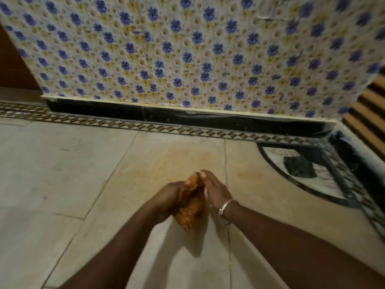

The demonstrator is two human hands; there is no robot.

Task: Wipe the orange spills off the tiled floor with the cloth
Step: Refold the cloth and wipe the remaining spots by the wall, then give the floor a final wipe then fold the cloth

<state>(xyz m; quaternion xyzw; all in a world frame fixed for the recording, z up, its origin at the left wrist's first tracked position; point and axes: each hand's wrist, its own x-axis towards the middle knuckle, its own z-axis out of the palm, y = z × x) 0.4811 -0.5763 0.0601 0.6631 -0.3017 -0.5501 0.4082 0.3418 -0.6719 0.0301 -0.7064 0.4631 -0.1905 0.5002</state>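
Dim, warm indoor light. The forearms throw soft shadows onto the tiled floor (62,174) toward the camera. The flowered wall (187,49) blurs and bows near the frame edges from wide-angle distortion; overall focus is slightly soft.

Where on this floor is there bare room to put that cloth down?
The pale tiles left of the left hand, up to the patterned border strip, lie bare. So do the tiles between the two forearms. Ahead of the cloth a faint orange smear remains. The right side is busier, with the dark inlaid floor pattern beyond the right hand.
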